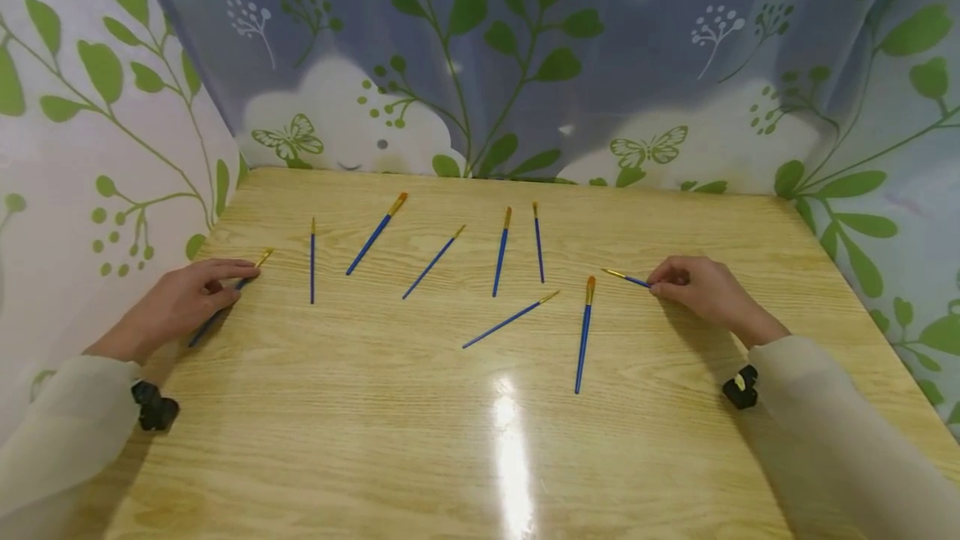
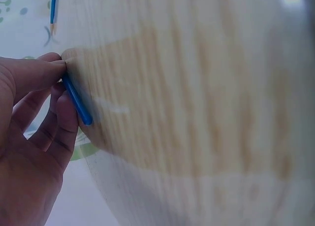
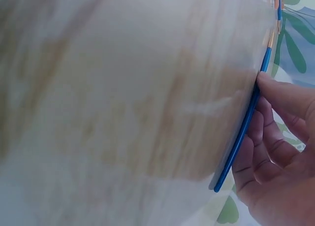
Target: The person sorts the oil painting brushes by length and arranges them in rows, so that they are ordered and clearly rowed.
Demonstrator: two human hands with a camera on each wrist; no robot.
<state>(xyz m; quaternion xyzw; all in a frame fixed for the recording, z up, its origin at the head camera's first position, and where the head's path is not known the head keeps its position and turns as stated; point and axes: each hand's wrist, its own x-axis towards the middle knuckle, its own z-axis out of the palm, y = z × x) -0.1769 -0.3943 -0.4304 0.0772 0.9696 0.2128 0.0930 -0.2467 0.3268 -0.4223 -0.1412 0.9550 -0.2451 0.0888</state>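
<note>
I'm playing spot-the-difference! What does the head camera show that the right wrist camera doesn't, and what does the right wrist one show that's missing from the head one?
Only the head view: the left hand, its brush, and the green butterflies on the backdrop.

Only the right wrist view: the handle end of the right-hand brush; in the head view, the right hand hides it.

Both: the right hand pinching that brush, the wood-grained table and green leaves.

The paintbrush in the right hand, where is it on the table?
In the head view, the paintbrush is toward the table's right side, pinched by the right hand, with its tip near the wide, orange-tipped brush to its left.
</note>
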